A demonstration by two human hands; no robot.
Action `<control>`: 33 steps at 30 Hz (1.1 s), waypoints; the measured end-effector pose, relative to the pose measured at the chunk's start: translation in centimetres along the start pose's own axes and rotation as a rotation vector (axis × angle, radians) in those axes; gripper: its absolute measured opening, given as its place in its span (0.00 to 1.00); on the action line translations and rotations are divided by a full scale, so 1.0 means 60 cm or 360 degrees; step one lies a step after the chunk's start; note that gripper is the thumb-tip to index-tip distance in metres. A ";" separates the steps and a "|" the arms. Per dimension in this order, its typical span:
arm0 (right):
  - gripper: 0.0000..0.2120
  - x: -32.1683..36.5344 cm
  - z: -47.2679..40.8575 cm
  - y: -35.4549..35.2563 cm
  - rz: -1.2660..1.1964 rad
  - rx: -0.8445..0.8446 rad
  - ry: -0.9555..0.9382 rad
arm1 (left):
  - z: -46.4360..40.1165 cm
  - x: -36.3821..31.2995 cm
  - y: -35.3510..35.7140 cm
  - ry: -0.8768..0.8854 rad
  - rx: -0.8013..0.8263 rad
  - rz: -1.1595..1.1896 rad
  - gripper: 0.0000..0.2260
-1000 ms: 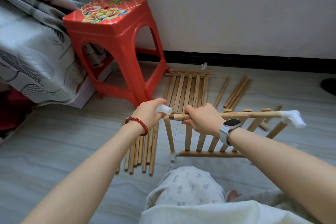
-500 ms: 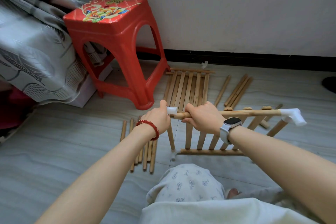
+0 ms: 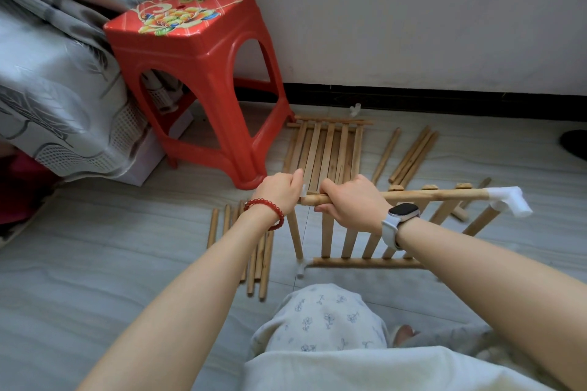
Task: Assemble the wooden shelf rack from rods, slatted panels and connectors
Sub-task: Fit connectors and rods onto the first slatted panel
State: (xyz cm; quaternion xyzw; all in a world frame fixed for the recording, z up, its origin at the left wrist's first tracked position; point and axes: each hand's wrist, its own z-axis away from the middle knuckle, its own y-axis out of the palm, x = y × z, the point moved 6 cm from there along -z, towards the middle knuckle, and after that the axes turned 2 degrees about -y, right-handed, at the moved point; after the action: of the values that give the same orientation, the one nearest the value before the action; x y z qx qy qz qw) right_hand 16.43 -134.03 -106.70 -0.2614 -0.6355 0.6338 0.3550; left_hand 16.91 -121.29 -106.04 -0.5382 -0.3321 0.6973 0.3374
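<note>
lap: knee in floral fabric [image 3: 320, 317] nearest the camera; person sits on the floor [image 3: 95, 263].
loose rods, near: bundle of rods [image 3: 259, 260] flat on the floor just left of the frame, under the left wrist.
bottom rail: lower rod [image 3: 359, 262] on the floor, white connector [image 3: 300, 267] at its left end, upright post [image 3: 295, 235] rising from it.
panel in frame: slatted panel [image 3: 349, 240] stands on edge between lower rod and top rod.
right hand: right hand [image 3: 351, 201] wrapped round the top rod [image 3: 435, 195] near its left end, fingers curled under, bracing it.
left hand: left hand [image 3: 279, 192] curled round a small white connector [image 3: 304, 191], thumb on top, pressing it toward the rod's left end. Most of the connector is hidden by the fingers.
far corner: right end of the top rod already carries a white corner connector [image 3: 508, 203] with a post [image 3: 481, 220] below it.
step: fitting the top-left corner connector. My read: first side frame nearly closed, most of the rack not yet built.
next move: likely a straight axial push so the rod seats, then line the downward socket up with the left post. Seating depth not visible.
risk: a skewed push could jam the socket or pop the slats out of the rail.
change: left hand has closed in on the rod end; connector was clearly exposed a second ago, now nearly buried in the grip. Right hand's grip unchanged.
farther out: second slatted panel [image 3: 327, 149] flat on the floor, more loose rods [image 3: 413, 155] right of it, a spare connector [image 3: 355, 109] by the skirting.
background: red plastic stool [image 3: 190, 73], grey bedcover [image 3: 47, 89] at left.
</note>
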 end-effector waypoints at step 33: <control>0.20 -0.021 0.017 -0.007 0.0029 -0.0078 0.0035 | -0.026 0.008 0.043 -0.0041 0.0107 -0.0263 0.14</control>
State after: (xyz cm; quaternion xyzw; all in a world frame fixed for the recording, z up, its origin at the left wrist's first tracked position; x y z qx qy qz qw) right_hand 16.43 -135.65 -106.38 -0.2827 -0.6445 0.6182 0.3499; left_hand 18.05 -122.18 -108.73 -0.4883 -0.3562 0.6846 0.4075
